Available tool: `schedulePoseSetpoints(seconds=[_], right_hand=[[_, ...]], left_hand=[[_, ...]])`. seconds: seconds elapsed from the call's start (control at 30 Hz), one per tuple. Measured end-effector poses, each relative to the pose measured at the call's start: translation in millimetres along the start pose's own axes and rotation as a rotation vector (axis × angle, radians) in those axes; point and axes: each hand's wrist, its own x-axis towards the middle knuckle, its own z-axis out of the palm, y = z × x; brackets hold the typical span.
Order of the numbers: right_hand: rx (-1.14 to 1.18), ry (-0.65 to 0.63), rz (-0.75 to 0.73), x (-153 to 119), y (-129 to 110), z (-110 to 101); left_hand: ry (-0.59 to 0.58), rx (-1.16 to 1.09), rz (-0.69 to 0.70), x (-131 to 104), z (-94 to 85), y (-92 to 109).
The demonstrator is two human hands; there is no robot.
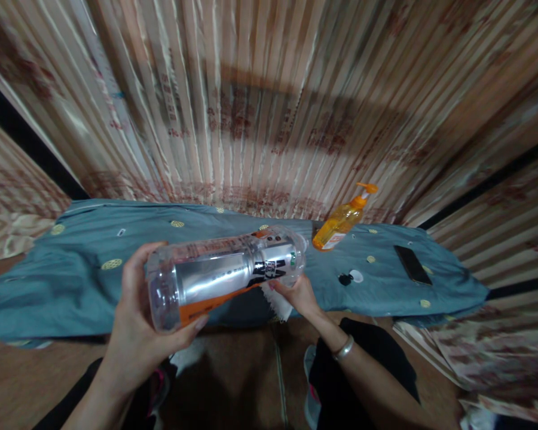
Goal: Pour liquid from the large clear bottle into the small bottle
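Note:
A large clear plastic bottle [219, 272] with a silver, black and orange label is held on its side, tilted slightly up toward its neck at the right. My left hand [141, 319] grips its base end, thumb along the near side and fingers behind. Beneath the neck end, my right hand [299, 295] has its thumb bent against a white cloth or tissue [278, 303], which hangs down from under the bottle. The bottle hides most of my right fingers. An orange pump bottle [339, 226] stands just beyond the neck.
Blue-green patterned fabric [94, 239] covers the low surface in front of me. On it lie a dark phone [412, 264], a small black item [345, 279] and a white round piece [355, 276]. A striped, pleated curtain [260, 119] hangs behind, with dark poles at both sides.

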Motion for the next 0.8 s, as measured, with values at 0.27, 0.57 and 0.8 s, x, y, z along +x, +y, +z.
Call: schedulePoseSetpoints(seconds=[0.27,0.57,0.8], right_hand=[[0.0,-0.003,0.017,0.1,-1.9,0.7],[0.0,0.005,0.012,-0.4,-2.5,0.4],[-0.006,0.001,-0.006,0.6,0.0,1.7]], left_hand=[[-0.005,-0.021,-0.027,-1.2,-1.1,1.7],[-0.013,-0.057,-0.021,-0.5,-1.4,1.4],[-0.018,-0.055,0.007,-0.2,-0.8,2.4]])
